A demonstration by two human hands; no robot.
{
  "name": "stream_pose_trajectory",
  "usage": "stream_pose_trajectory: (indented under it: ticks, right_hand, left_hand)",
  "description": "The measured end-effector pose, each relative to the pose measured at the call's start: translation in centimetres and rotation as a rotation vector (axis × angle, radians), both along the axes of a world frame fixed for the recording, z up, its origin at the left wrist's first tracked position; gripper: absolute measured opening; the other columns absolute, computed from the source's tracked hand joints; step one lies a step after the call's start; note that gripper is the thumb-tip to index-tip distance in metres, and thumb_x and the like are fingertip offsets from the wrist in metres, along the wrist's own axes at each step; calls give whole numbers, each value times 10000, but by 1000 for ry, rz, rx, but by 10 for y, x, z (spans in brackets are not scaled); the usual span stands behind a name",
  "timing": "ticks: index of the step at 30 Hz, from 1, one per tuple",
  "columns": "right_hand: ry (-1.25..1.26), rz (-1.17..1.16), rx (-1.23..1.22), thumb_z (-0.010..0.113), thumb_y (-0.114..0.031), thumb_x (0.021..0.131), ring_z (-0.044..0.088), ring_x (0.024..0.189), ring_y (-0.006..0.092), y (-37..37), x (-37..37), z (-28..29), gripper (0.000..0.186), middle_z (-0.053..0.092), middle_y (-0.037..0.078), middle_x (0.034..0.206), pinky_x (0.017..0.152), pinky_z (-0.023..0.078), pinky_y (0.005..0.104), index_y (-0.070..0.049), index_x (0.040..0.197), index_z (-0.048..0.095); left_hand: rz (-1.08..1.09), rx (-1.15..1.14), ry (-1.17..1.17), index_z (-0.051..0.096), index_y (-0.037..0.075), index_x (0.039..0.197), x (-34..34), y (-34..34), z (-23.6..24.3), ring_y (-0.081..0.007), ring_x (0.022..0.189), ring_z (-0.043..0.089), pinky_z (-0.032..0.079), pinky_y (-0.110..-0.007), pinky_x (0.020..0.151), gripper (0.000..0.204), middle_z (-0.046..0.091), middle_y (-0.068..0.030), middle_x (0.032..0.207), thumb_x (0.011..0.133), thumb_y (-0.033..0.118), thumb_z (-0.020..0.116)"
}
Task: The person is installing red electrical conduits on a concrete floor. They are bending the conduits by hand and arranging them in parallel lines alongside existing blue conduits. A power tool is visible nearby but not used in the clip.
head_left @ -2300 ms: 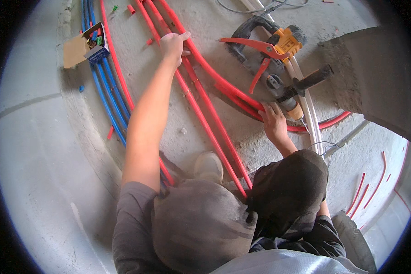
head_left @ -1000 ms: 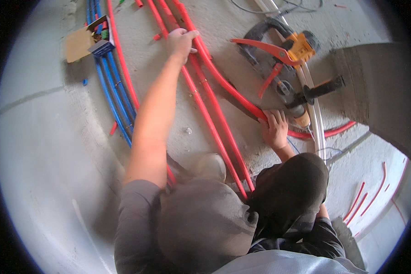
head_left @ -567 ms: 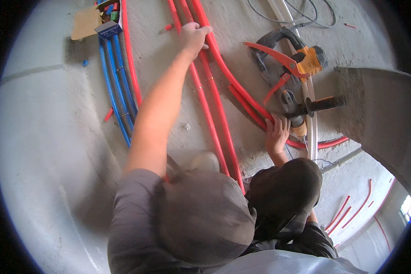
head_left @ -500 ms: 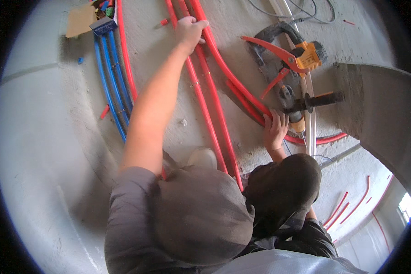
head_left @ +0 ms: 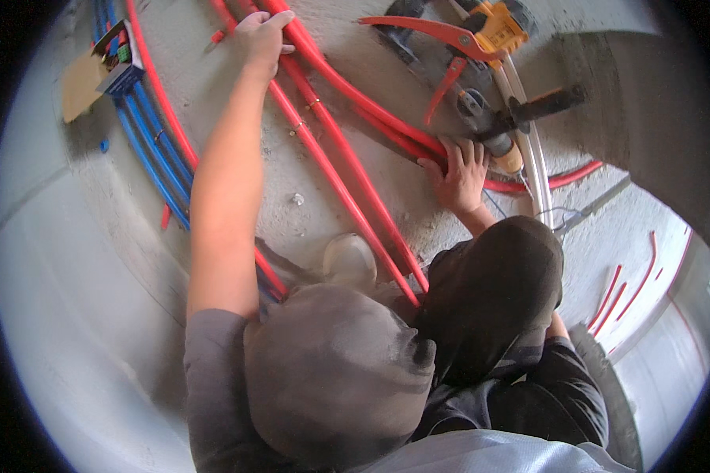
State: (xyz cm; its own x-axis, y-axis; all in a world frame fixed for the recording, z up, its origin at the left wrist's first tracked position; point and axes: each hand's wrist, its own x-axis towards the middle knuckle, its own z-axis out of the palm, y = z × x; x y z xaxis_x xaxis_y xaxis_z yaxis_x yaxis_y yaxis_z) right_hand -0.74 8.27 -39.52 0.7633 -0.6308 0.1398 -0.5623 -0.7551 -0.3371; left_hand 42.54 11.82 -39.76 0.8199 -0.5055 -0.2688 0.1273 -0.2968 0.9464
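Note:
Several red pipes run along the rough concrete floor in front of me. At the upper left, my left hand (head_left: 264, 39) is closed on a thick red pipe (head_left: 323, 67), its thumb along the top; the pipe's upper end passes out of the picture. Further down that curved pipe, my right hand (head_left: 460, 175) lies over it with the fingers bent across and the thumb on the near side. The undersides of my fingers are hidden. Beside my right hand lies a yellow and black rotary hammer drill (head_left: 506, 27), with a red-handled pipe cutter (head_left: 426, 31) across it.
Blue pipes (head_left: 146, 126) run at the left under an open box of small fittings (head_left: 125, 77). White conduits (head_left: 535, 165) pass beside the drill. A grey concrete block (head_left: 639, 126) rises at the right. My bent knees (head_left: 335, 370) and a pale shoe (head_left: 349, 260) are close below.
The view has shifted, so the floor things sit higher and mostly further left. Both hands stay on the red pipe; the right hand's fingers and thumb are spread a little wider.

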Motion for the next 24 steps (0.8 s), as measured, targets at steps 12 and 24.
stream_pose_trajectory:
  ticks: [12, 24]
  right_hand:
    - [-62, 96, -4, 771, -360, 935, 626, 1004, 291, 4, 1, -4, 348, 654, 46, 1074, 818, 465, 453, -125, 1180, 693]
    - [-97, 127, 107, 788, -314, 913, 638, 1032, 311, -4, -3, -5, 344, 672, 58, 1091, 834, 512, 457, -110, 1178, 707]
  left_hand:
    - [-8, 39, 34, 694, 40, 925, 3, -1, -2, -138, 691, 650, 617, -341, 561, 195, 685, -18, 846, 921, 193, 815]
    - [-20, 16, 18, 682, 44, 911, 4, -1, -1, -131, 703, 648, 604, -338, 550, 183, 681, -17, 849, 922, 179, 805]
